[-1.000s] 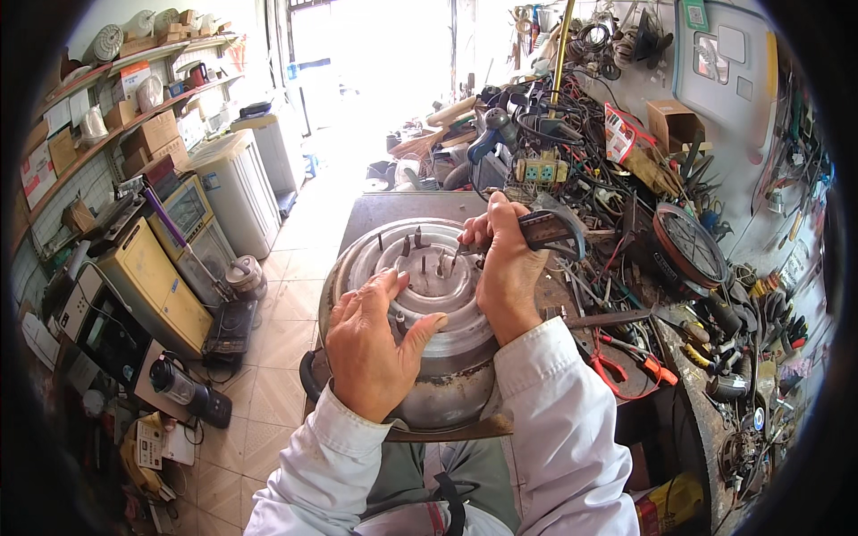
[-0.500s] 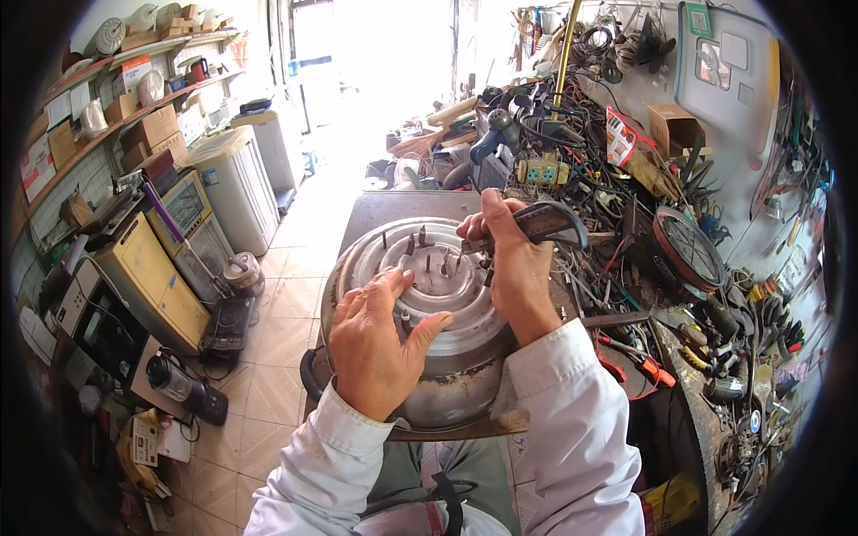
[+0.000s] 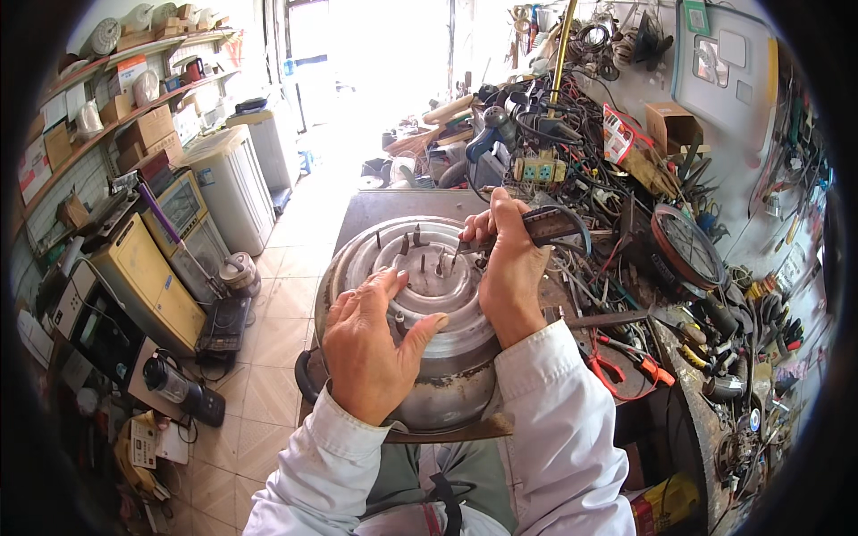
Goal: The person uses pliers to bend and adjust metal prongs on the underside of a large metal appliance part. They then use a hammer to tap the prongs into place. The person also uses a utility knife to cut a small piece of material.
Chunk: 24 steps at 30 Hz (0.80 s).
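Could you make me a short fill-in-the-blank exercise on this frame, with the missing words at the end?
1. The left hand lies over a round vessel made of ____.
2. The ____ hand grips the dark-handled tool.
3. The person's sleeves are ____ in colour.
4. The yellow cabinet stands toward the ____ side of the picture.

Missing words: metal; right; white; left.
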Motion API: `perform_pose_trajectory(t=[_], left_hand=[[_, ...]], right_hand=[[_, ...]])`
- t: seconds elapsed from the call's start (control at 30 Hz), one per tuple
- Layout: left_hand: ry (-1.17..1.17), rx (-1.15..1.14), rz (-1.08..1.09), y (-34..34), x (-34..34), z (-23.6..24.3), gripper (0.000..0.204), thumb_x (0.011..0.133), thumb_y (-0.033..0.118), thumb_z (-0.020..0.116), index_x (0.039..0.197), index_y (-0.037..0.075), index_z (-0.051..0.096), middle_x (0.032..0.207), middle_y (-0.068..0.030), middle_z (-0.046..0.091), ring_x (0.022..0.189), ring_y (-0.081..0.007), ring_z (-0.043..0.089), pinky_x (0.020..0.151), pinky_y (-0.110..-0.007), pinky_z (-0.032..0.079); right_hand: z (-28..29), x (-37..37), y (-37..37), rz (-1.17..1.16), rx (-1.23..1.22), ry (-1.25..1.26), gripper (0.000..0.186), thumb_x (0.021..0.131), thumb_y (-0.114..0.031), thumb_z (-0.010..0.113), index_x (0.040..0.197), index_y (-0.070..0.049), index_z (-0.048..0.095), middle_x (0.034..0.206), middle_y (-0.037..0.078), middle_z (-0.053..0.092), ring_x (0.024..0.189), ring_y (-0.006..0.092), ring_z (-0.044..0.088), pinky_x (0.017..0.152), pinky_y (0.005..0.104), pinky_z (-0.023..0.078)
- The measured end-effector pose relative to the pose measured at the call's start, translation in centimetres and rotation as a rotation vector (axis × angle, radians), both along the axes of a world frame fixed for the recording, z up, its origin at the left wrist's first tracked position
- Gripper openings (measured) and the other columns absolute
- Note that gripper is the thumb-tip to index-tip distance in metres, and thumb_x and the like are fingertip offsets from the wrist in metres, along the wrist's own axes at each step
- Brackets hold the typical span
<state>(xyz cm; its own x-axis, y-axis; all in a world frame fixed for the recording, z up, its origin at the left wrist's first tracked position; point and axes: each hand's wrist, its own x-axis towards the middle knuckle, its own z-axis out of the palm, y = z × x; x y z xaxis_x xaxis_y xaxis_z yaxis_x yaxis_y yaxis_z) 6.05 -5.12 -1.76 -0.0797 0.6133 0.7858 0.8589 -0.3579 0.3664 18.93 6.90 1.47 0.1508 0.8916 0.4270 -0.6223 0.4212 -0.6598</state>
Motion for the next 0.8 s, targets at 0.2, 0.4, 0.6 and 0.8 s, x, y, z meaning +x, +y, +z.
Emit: perform_pose_trajectory(t=[0.2,0.4,0.6,0.8], left_hand=[[-0.007,-0.013,-0.005,0.06,0.02,-0.17,0.066,0.084,0.041,0.079,0.124,-0.006,0.056,0.112,-0.0205,0.073,0.109,-0.0372,0.067,0.099,-0.044,0.046],[0.004,-0.013,0.003,0.0,0.02,-0.05,0.066,0.084,0.042,0.079,0.123,-0.006,0.056,0.112,-0.0208,0.073,0.108,-0.0379,0.067,0.099,-0.044,0.046],[0.003,-0.023,0.008,-0.02,0.08,-0.07,0.066,0.084,0.041,0.078,0.123,-0.007,0.056,0.113,-0.0205,0.073,0.108,-0.0381,0.067,0.099,-0.044,0.046],[0.007,-0.013,0.002,-0.02,-0.02,0.05,0.065,0.085,0.041,0.078,0.123,-0.007,0.056,0.113,-0.0202,0.073,0.108,-0.038,0.066,0.098,-0.045,0.046]], right_hand=[[-0.06,-0.4,-0.06,-0.048,-0.007,-0.001,0.033,0.099,-0.018,0.06,0.07,-0.005,0.052,0.061,0.002,0.05,0.058,0.0135,0.052,0.058,0.0298,0.045],[0.22,-0.28,-0.24,-0.048,-0.023,-0.008,0.034,0.098,-0.017,0.061,0.067,-0.006,0.05,0.06,0.003,0.049,0.057,0.0155,0.052,0.058,0.0312,0.045],[0.27,-0.33,-0.46,-0.052,-0.019,0.022,0.033,0.094,-0.014,0.063,0.066,-0.007,0.047,0.06,0.005,0.048,0.056,0.0193,0.052,0.059,0.0341,0.046],[0.18,-0.34,-0.48,-0.064,-0.022,0.011,0.035,0.094,-0.014,0.063,0.065,-0.007,0.046,0.059,0.004,0.046,0.055,0.0187,0.05,0.057,0.0344,0.045]])
